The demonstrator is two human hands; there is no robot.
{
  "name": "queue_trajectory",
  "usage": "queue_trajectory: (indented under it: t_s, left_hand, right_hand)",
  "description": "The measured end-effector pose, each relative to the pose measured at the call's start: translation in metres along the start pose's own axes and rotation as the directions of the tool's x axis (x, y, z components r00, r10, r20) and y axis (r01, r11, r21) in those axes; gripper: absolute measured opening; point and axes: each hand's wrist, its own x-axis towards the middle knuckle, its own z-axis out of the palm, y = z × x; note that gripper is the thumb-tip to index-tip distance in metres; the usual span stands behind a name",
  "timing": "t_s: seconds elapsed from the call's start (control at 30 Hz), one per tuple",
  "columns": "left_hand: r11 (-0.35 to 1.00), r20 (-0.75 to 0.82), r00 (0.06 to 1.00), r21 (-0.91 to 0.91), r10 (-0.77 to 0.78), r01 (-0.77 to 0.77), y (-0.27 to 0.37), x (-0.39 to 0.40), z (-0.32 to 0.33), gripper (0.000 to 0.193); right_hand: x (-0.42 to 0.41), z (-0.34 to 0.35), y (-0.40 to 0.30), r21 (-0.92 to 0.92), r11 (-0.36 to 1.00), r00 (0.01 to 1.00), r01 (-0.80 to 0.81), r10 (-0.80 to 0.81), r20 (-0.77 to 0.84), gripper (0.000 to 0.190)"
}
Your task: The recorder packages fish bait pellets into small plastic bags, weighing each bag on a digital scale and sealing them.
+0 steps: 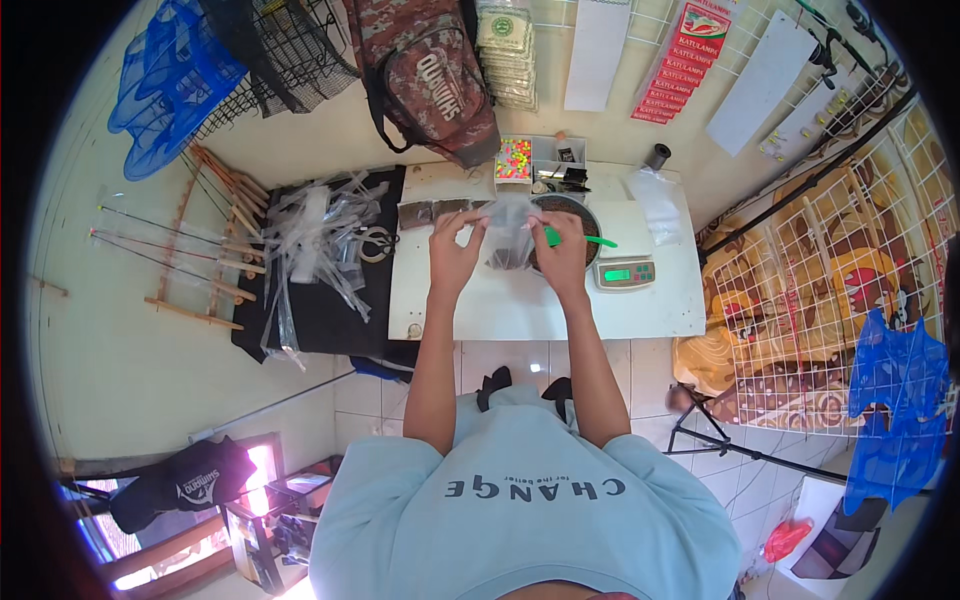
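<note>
Between my two hands a clear plastic bag point(510, 234) is stretched by its top edge over the white table point(480, 315). Brown material sits in the bag's lower end. My left hand point(455, 244) pinches the left corner, and my right hand point(562, 247) pinches the right one. Partly hidden by my right hand, a round bowl point(591, 219) holds brown granules. A green spoon point(600, 241) lies across it, passing behind that hand. A digital scale point(625, 274) with a lit green display stands to the right. Flat packets of brown material point(416, 214) lie beyond my left hand.
Scissors point(376, 244) and a heap of clear plastic sleeves point(319, 232) lie on black cloth at left. At the back stand a box of colourful small pieces point(514, 159) and a grey tray point(570, 148). Clear bags point(656, 202) lie back right. A camouflage bag point(431, 82) hangs above.
</note>
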Motion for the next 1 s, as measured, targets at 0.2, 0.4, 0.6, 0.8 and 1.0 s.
queue_trajectory:
  t_s: [0.2, 0.4, 0.6, 0.8, 1.0]
  left_hand:
    - [0.999, 0.011, 0.999, -0.005, -0.039, 0.039, -0.023, -0.015, -0.013, 0.015]
    - [0.977, 0.091, 0.973, -0.009, -0.213, 0.214, -0.059, -0.029, -0.014, 0.016]
    - [0.975, 0.082, 0.972, 0.015, -0.222, 0.222, -0.085, -0.009, -0.013, 0.018]
    - [0.989, 0.079, 0.986, 0.035, -0.145, 0.143, -0.079, -0.011, -0.024, 0.016]
    - [0.971, 0.19, 0.953, 0.08, -0.235, 0.224, -0.109, -0.071, -0.019, 0.013]
  right_hand:
    - [-0.02, 0.021, 0.0, -0.024, 0.999, 0.997, -0.049, 0.05, 0.056, 0.013]
    - [-0.04, 0.047, 0.02, -0.081, 0.99, 0.987, -0.113, 0.122, 0.109, 0.012]
    - [-0.016, 0.066, 0.037, -0.037, 0.978, 0.956, -0.205, 0.208, 0.206, 0.013]
    - [-0.02, 0.065, 0.026, -0.066, 0.994, 0.99, -0.084, 0.091, 0.112, 0.01]
    - [-0.075, 0.062, 0.057, -0.144, 0.979, 0.955, -0.145, 0.177, 0.237, 0.008]
